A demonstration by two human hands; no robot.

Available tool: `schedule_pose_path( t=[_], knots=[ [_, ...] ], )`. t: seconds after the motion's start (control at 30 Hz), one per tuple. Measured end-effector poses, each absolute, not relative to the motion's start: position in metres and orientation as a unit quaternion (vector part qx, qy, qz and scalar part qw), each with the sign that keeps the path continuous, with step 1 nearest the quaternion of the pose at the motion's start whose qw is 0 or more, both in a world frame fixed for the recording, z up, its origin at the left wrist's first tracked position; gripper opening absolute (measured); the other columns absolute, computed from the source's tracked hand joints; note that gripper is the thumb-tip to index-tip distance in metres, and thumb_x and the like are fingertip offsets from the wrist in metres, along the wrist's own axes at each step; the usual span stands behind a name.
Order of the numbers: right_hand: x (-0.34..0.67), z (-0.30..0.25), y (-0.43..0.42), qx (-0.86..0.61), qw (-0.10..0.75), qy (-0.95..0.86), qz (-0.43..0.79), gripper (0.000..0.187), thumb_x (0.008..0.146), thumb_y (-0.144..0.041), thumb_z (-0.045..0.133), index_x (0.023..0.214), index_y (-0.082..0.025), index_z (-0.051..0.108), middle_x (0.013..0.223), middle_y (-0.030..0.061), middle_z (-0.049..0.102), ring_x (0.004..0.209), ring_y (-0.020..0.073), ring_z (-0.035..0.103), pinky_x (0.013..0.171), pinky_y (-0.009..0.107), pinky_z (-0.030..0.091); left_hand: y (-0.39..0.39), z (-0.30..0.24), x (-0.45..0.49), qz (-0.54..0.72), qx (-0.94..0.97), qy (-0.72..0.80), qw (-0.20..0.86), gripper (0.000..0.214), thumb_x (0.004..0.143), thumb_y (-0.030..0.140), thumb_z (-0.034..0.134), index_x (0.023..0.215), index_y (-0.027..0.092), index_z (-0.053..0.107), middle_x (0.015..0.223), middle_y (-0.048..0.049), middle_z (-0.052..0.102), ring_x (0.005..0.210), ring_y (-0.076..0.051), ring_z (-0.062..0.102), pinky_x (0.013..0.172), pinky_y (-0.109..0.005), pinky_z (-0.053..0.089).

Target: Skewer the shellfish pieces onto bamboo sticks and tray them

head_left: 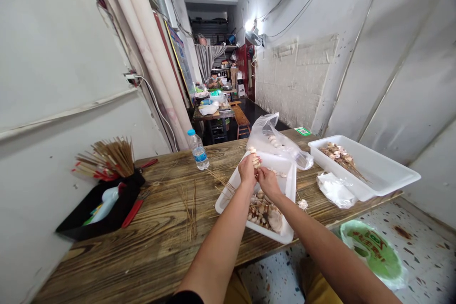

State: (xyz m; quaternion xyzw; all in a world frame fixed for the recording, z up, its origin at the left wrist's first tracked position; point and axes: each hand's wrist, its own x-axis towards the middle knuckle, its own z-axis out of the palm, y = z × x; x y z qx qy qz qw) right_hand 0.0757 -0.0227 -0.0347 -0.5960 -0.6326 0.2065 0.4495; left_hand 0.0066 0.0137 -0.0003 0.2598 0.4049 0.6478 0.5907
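Both my hands are raised over a white plastic tray (228,190) of mushroom pieces (261,211) on a wooden table (160,228). My left hand (247,171) is closed around a skewer with pale mushroom pieces (255,157) threaded on it, sticking up from the fingers. Right beside it, my right hand (268,181) is pinched with its fingers closed against the same skewer's lower part. Loose bamboo skewers (188,204) lie on the table left of the tray.
A second white tray (384,171) with finished skewers stands at the right. A clear plastic bag (274,140) lies behind, a water bottle (198,149) at the back. A black box (103,204) holding a bundle of skewers sits at left. A green-lined bin (374,249) is on the floor.
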Motion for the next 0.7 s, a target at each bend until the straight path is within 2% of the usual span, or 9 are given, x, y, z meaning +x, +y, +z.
schedule_pose_path(
  t=[0.17, 0.3, 0.57, 0.7],
  knots=[
    [0.074, -0.0358, -0.0221, -0.581, 0.44, -0.649, 0.218, 0.026, 0.086, -0.018, 0.041, 0.067, -0.02, 0.058, 0.065, 0.0022, 0.064, 0.062, 0.0164, 0.057, 0.062, 0.024, 0.039, 0.0196, -0.0016, 0.0038, 0.664, 0.246, 0.382, 0.594, 0.032, 0.074, 0.042, 0.067, 0.085, 0.012, 0.062, 0.08, -0.0067, 0.069, 0.061, -0.011, 0.065, 0.055, -0.02, 0.047],
    [0.0735, -0.0375, -0.0213, -0.571, 0.435, -0.658, 0.228, 0.027, 0.085, -0.018, 0.039, 0.065, -0.021, 0.057, 0.063, 0.0018, 0.062, 0.06, 0.0158, 0.055, 0.062, 0.024, 0.039, 0.0208, -0.0022, 0.0029, 0.672, 0.26, 0.397, 0.568, 0.034, 0.074, 0.044, 0.069, 0.081, 0.012, 0.063, 0.08, -0.0076, 0.069, 0.062, -0.012, 0.066, 0.058, -0.021, 0.048],
    [0.0765, -0.0421, -0.0197, -0.551, 0.463, -0.652, 0.236, 0.023, 0.084, -0.024, 0.039, 0.065, -0.022, 0.052, 0.062, 0.0013, 0.059, 0.058, 0.0157, 0.052, 0.06, 0.025, 0.038, 0.016, 0.003, 0.0036, 0.657, 0.222, 0.384, 0.609, 0.027, 0.07, 0.032, 0.073, 0.082, 0.01, 0.063, 0.076, -0.0059, 0.068, 0.058, -0.01, 0.064, 0.052, -0.018, 0.046],
    [0.0762, -0.0435, -0.0187, -0.539, 0.47, -0.648, 0.262, 0.024, 0.084, -0.028, 0.038, 0.064, -0.022, 0.05, 0.058, -0.0004, 0.053, 0.056, 0.0154, 0.048, 0.057, 0.024, 0.037, 0.0191, 0.004, 0.0006, 0.672, 0.205, 0.356, 0.616, 0.029, 0.078, 0.04, 0.068, 0.087, 0.013, 0.062, 0.078, -0.0053, 0.068, 0.06, -0.011, 0.065, 0.05, -0.018, 0.044]
  ],
)
